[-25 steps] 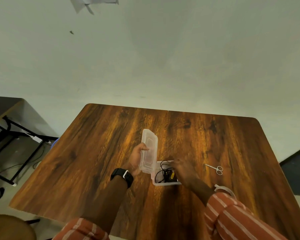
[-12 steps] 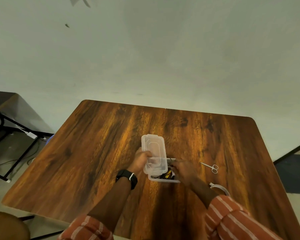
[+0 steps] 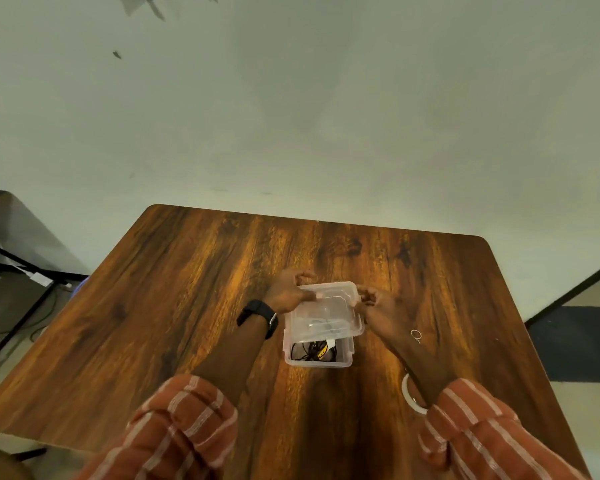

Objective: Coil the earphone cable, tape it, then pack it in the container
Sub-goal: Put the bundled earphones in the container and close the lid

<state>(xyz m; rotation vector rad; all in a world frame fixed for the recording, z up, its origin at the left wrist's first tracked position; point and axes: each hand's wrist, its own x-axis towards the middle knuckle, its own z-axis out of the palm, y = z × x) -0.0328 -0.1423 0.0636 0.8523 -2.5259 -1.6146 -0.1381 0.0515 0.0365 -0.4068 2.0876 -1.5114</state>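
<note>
Nearest on the wooden table (image 3: 194, 289), the clear container (image 3: 318, 355) holds the coiled black earphone cable (image 3: 312, 351) with a yellow tag whose print is unreadable. Over its far half sits the clear lid (image 3: 326, 315), long axis running left to right. The left hand (image 3: 286, 292) and right hand (image 3: 378, 306) reach forward, fingers pinching the lid's far corners.

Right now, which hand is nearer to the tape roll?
Right. The right hand holds the lid up-table of the tape roll; the left hand holds the lid's far side.
</note>
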